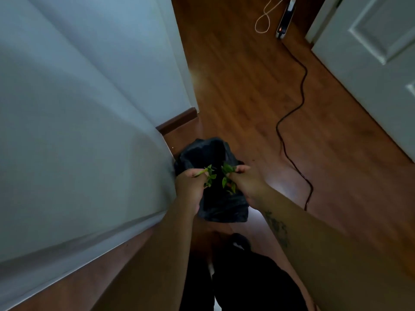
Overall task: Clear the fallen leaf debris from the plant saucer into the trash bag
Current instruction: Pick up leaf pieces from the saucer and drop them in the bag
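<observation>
A black trash bag [215, 153] stands on the wooden floor beside the wall corner, its mouth facing up. My left hand [190, 187] and my right hand [247, 182] hover just above the bag's opening, close together. Green leaf debris [210, 176] sticks out from my left fingers, and more green leaves [228, 176] hang from my right fingers. Both hands are curled around their leaves. The plant saucer is not in view.
A pale wall [78, 131] fills the left, with a dark baseboard [177, 122]. A black cable [289, 122] snakes over the floor to a power strip [285, 19] at the top. A white door [370, 52] stands right. My dark-clad legs [242, 277] are below.
</observation>
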A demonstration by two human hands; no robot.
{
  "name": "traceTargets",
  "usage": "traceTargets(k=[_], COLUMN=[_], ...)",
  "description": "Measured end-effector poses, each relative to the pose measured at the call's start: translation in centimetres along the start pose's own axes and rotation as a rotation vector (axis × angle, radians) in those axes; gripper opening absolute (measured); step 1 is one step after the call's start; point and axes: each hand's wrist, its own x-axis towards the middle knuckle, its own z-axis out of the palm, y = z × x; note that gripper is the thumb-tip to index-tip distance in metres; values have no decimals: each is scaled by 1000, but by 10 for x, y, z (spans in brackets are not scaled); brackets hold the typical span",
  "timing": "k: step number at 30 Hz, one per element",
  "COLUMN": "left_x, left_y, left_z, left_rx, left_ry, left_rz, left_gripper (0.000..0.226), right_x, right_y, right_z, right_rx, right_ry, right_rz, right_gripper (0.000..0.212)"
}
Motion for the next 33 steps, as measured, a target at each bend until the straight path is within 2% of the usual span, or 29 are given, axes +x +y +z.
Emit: traceTargets(k=[1,3,6,7,9,12,15,23,29,33], left_x=[9,22,38,40,39,19,-2,-133,-218,-256], left_y=[-7,-15,-27,-30,-30,-17,1,126,217,272], left_z=[4,8,9,8,5,-1,-2,-32,-59,-88], left_rx=[19,40,75,99,111,100,67,-144,-225,-236], left_ry=[-18,-56,-69,-59,-22,26,6,-54,-123,-86], left_rz=[3,7,-18,-21,0,74,135,196,307,424], left_gripper=[8,26,44,43,34,10,9,7,4,4], right_x=[13,28,38,39,37,18,0,-147,-242,-283], right_y=[8,18,29,32,34,23,4,-119,-206,-255], right_z=[0,-1,0,0,-1,-5,-9,-17,-6,12], right_rx=[-8,-22,-150,-214,-296,-309,-273,-135,-180,-224], right_ry=[-19,-109,-156,-126,-28,100,133,121,170,169], right_rz=[9,35,70,46,-38,-146,-193,-323,-492,-590], right_gripper=[18,10,48,51,45,13,23,19,10,9])
